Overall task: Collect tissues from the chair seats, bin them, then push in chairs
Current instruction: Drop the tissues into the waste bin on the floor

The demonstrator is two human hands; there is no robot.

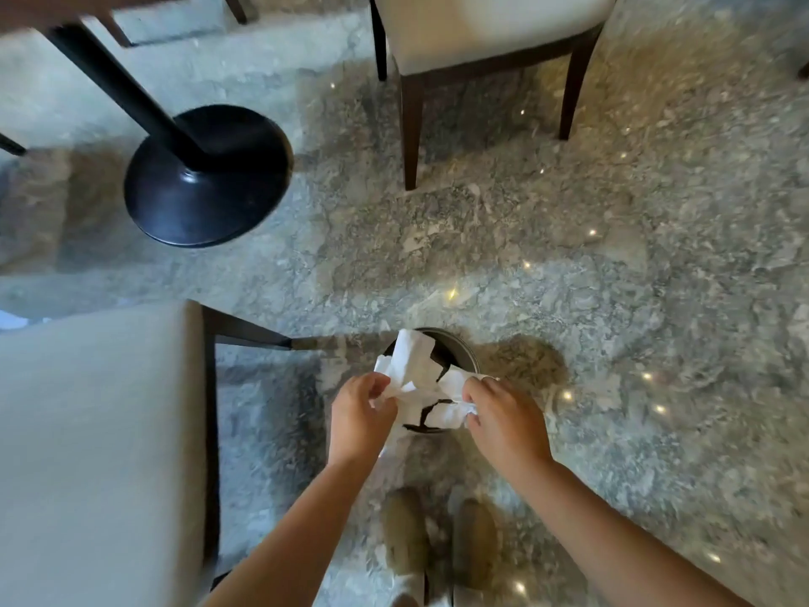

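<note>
Holding white tissues (420,378) directly over the small round bin (459,350) on the marble floor (613,278), left hand (357,416) and right hand (503,418) each pinching a bunch between curled fingers and thumb. Standing with a cream chair (100,431) at nine o'clock, another chair (481,32) at twelve, and a black table base (205,177) at eleven.

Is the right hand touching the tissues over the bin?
Touching. The head view shows the right hand with its fingers curled into the white tissues, which it holds above the bin.
</note>
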